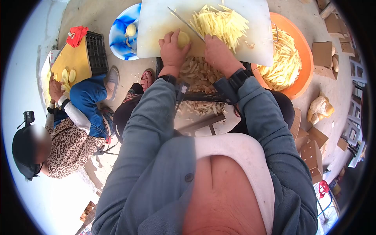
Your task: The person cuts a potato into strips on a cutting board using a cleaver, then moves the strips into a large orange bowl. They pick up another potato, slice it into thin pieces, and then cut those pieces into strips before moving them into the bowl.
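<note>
On the white cutting board, my left hand is wrapped round a peeled potato near the board's front edge. My right hand grips a knife, its blade slanting up and left between the potato and a pile of cut potato strips. The knife's handle is hidden in my fingers. Small scraps lie to the right of the pile. Below the board's near edge, peelings fill a dark crate.
An orange basin of potato strips stands right of the board. At the left is a blue-and-white basin. A co-worker sits far left by a yellow board. Cardboard boxes stand at the right.
</note>
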The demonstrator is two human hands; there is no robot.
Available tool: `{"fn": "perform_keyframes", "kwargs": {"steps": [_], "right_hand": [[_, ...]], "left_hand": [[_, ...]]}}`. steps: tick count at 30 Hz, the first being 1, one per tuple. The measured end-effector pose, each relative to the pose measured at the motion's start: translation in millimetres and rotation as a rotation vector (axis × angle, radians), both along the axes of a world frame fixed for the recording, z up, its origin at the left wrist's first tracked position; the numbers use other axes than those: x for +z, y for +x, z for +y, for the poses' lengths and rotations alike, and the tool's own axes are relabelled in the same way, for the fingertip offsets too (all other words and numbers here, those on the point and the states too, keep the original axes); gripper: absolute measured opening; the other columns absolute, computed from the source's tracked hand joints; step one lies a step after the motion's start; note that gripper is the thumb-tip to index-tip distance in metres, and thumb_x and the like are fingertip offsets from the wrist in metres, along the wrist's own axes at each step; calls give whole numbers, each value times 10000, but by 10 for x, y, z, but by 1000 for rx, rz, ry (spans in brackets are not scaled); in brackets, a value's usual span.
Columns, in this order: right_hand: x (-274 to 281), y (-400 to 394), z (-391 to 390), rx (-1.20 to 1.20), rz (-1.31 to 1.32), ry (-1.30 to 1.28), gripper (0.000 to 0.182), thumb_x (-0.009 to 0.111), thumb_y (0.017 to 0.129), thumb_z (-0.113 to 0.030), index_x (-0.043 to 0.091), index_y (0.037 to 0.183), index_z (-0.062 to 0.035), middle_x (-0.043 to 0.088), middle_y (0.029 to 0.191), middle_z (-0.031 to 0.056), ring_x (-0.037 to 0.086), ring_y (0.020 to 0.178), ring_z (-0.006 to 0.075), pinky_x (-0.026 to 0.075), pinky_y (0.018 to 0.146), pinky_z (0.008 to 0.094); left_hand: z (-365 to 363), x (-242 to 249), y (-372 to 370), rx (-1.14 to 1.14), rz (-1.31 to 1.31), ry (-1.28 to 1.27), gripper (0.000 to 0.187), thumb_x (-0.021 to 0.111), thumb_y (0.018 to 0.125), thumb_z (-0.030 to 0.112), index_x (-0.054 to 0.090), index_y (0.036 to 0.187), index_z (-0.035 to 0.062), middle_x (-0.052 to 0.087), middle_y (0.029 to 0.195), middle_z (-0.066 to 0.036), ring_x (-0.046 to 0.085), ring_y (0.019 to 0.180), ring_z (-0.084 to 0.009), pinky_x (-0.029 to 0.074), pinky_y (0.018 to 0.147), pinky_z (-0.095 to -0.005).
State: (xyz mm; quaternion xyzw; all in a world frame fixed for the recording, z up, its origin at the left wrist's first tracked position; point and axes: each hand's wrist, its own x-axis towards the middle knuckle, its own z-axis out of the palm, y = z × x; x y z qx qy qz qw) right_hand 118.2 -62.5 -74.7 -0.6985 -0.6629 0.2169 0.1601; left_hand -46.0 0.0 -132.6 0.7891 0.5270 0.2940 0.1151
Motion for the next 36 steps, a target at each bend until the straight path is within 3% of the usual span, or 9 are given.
{"fn": "perform_keyframes", "kwargs": {"steps": [8,15,27,34,36], "right_hand": [[109,-40,41,13,62,8,223,520,820,1,477,1033,49,607,956,311,605,904,477,499,795,509],[89,-172,12,58,-52,-38,239,530,831,8,486,1065,26,598,1003,272,652,877,414,546,741,447],[65,-221,-19,77,-81,24,181,502,852,7,477,1031,7,593,959,246,658,822,395,547,697,438],[43,-174,-29,68,-28,72,202,499,851,1,462,1050,9,592,990,232,652,816,402,539,674,458],[108,-166,-12,33,48,57,248,484,835,49,453,1077,9,595,977,264,609,866,459,503,739,505]], "left_hand": [[33,-139,-97,-91,-171,163,340,762,696,154,626,1004,112,597,1109,-94,529,1043,-317,440,903,-418],[40,-162,-79,-105,-224,136,318,767,709,139,641,1000,107,610,1083,-106,536,1021,-325,424,903,-416],[114,-169,-38,-166,-232,191,274,763,663,114,658,916,112,599,1034,-77,537,979,-305,441,864,-411],[105,-194,-44,-153,-238,198,292,770,650,90,654,917,106,611,1025,-88,546,964,-314,448,844,-403],[102,-195,-41,-145,-246,202,292,772,646,91,655,913,107,611,1024,-87,547,962,-314,450,840,-401]]}}
